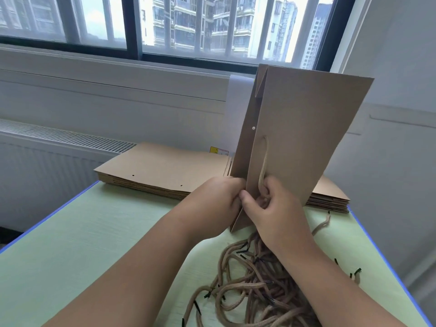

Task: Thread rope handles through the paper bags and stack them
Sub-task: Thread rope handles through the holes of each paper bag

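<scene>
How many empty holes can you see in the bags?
3. Two holes in the flat stack's top bag, one hole in the upright bag. Others may be hidden.

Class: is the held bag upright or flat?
Upright: the paper bag is held on end; left hand grips its lower edge, right hand its rope handle.

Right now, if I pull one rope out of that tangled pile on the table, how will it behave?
Probably floppy: the ropes lie in loose curls on the table, so one would likely droop. They look interlooped, so pulling one may drag neighbours along. Its black tips look stiffer, perhaps the easiest place to hold.
</scene>
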The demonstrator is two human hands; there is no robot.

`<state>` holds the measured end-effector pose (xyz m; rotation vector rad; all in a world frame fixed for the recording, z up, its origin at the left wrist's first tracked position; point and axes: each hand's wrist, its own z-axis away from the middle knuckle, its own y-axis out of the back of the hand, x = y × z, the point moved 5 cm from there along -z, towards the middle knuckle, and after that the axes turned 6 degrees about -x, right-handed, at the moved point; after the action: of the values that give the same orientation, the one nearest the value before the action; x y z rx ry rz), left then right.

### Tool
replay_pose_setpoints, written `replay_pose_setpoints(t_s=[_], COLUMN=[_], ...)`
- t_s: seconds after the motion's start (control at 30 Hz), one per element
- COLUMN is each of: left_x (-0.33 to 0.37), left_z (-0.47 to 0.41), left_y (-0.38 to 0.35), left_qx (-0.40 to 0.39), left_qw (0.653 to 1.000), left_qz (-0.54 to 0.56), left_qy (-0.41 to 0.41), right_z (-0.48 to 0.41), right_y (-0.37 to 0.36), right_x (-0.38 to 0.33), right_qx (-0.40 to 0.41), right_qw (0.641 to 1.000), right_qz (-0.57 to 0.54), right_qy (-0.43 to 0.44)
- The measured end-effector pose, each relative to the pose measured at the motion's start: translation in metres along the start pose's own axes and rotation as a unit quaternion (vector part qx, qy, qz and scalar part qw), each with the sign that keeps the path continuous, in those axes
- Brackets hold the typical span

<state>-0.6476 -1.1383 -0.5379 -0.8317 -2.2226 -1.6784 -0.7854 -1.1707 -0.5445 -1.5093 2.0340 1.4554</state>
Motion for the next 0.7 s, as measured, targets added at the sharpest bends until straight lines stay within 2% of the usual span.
replay_pose_setpoints(t_s=[0.2, 0.4, 0.7], left_x=[0.009, 0.01, 0.016], left_z=[0.0, 0.004, 0.005], left_y=[0.004, 0.025, 0.015], left_qx=[0.036, 0.168, 0.237], left_qw=[0.998, 0.983, 0.951], left_qz=[-0.044, -0.02, 0.198], left_qy=[-0.038, -0.074, -0.016], right_z=[0.001, -0.002, -0.003], right_y=[0.003, -0.006, -0.008], right_x=[-0.005, 0.008, 0.003], right_qx=[0.008, -0.03, -0.022], right_qw=[1.0, 0.997, 0.998], right_qz=[-0.028, -0.036, -0.017], right_qy=[-0.003, -0.056, -0.062])
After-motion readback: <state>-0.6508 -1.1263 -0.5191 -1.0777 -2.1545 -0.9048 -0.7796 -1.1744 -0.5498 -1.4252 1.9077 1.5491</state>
